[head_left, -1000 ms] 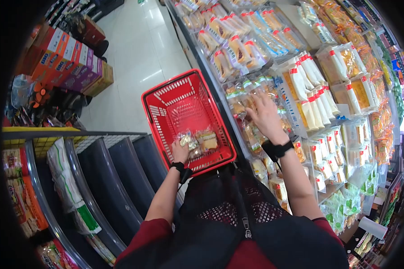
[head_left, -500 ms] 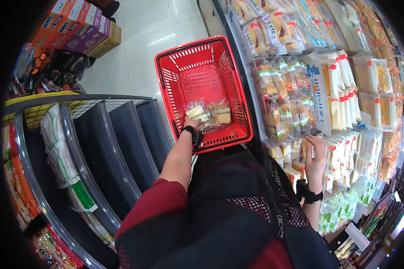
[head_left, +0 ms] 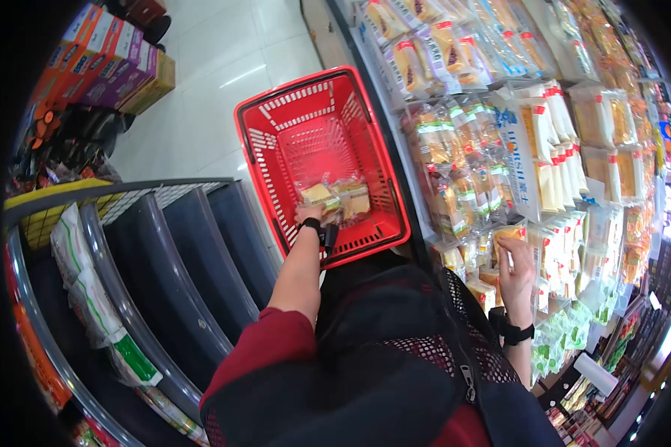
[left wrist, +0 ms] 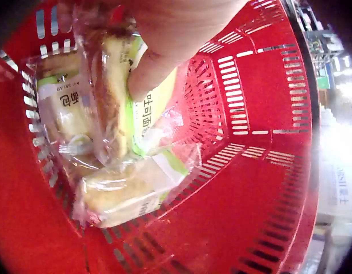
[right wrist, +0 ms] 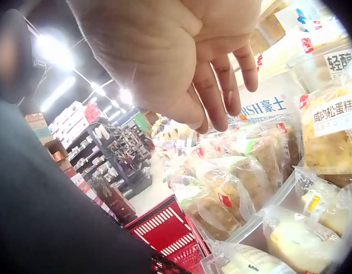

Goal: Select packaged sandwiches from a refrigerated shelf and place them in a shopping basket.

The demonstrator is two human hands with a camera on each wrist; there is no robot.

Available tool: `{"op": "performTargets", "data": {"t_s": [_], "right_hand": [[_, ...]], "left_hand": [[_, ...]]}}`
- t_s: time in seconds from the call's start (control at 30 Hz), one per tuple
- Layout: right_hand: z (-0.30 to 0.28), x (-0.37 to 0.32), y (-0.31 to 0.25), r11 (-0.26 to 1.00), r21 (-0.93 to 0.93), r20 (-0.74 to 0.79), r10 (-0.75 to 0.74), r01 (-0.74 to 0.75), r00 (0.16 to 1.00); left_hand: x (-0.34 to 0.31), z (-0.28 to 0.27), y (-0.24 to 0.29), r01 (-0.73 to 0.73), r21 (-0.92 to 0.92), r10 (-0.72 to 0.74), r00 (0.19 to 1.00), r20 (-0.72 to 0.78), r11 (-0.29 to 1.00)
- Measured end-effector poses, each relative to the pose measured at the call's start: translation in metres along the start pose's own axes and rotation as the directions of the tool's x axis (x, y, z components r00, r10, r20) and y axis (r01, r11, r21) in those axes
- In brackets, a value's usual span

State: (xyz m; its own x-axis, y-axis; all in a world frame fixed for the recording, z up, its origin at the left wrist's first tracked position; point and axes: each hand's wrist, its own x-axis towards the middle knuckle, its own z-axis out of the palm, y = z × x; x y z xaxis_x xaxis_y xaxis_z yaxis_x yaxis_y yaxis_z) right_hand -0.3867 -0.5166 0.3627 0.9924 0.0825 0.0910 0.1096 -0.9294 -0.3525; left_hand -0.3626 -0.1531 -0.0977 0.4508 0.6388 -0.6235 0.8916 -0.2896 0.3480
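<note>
Inside the red shopping basket [head_left: 358, 242], my left hand [head_left: 309, 215] grips a clear-wrapped pack of toast bread [left wrist: 116, 85]. The left wrist view has the thumb [left wrist: 147, 74] pressed on its label, with blurred fingertips at the far side. Two more wrapped breads lie against it: a pack with a pale label [left wrist: 64, 111] and a light brown loaf pack [left wrist: 133, 191]. Over the bread display, my right hand [head_left: 520, 270] hovers with loosely bent fingers and holds nothing. Close below it are a wrapped yellow cake [head_left: 509, 237] and bagged breads [right wrist: 221, 194].
Clear dividers split the display into bins of bread, including white packs with red tags [head_left: 552, 171]. A blue-lettered sign [head_left: 516, 153] stands among them. Dark stepped shelves [head_left: 190, 257] stand left of the basket, and stacked drink cartons [head_left: 101, 63] beyond, across the tiled floor [head_left: 224, 45].
My right hand has drawn back from the bagged breads toward the body, over the nearer bins. My left hand stays at the packs in the basket, and the toast pack has shifted slightly.
</note>
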Motion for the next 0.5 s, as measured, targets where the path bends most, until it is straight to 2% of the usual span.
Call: {"op": "performTargets", "data": {"t_s": [0.03, 0.1, 0.13, 0.17, 0.23, 0.3, 0.37, 0.4, 0.43, 0.5], "right_hand": [[0.0, 0.001, 0.0, 1.0, 0.0, 0.0, -0.013, 0.013, 1.0], [0.004, 0.006, -0.004, 0.998, 0.024, -0.012, -0.049, 0.049, 0.999], [0.004, 0.01, -0.01, 0.997, 0.051, -0.017, -0.065, 0.066, 0.998], [0.005, 0.013, -0.015, 0.993, 0.084, -0.024, -0.081, 0.082, 0.996], [0.017, 0.015, -0.014, 0.988, 0.103, -0.066, -0.105, 0.111, 0.992], [0.026, 0.018, -0.023, 0.964, 0.241, -0.002, -0.118, 0.115, 0.993], [0.036, 0.024, -0.037, 0.924, 0.368, 0.049, -0.126, 0.099, 0.991], [0.043, 0.024, -0.037, 0.915, 0.393, 0.138, -0.152, 0.086, 0.979], [0.046, 0.026, -0.046, 0.914, 0.397, 0.127, -0.145, 0.084, 0.981], [0.053, 0.031, -0.066, 0.789, 0.603, 0.27, -0.065, -0.116, 0.961]], "left_hand": [[0.009, 0.01, -0.01, 0.021, -0.189, -0.029, 0.999, -0.04, 0.982], [-0.005, -0.022, 0.005, 0.038, -0.497, 0.117, 0.954, 0.277, 0.867], [-0.033, -0.043, 0.026, -0.001, -0.376, 0.051, 0.991, 0.123, 0.927], [-0.036, -0.05, 0.024, -0.041, -0.581, 0.166, 0.973, 0.163, 0.813], [-0.051, -0.074, 0.029, 0.095, -0.748, 0.197, 0.936, 0.292, 0.657], [-0.113, -0.133, 0.063, 0.202, -0.832, 0.301, 0.867, 0.397, 0.517], [-0.154, -0.171, 0.082, 0.178, -0.829, 0.429, 0.786, 0.444, 0.531], [-0.179, -0.192, 0.099, 0.159, -0.827, 0.495, 0.734, 0.464, 0.54], [-0.2, -0.208, 0.111, 0.139, -0.825, 0.556, 0.676, 0.484, 0.548], [-0.228, -0.221, 0.129, 0.172, -0.826, 0.66, 0.524, 0.538, 0.537]]}}
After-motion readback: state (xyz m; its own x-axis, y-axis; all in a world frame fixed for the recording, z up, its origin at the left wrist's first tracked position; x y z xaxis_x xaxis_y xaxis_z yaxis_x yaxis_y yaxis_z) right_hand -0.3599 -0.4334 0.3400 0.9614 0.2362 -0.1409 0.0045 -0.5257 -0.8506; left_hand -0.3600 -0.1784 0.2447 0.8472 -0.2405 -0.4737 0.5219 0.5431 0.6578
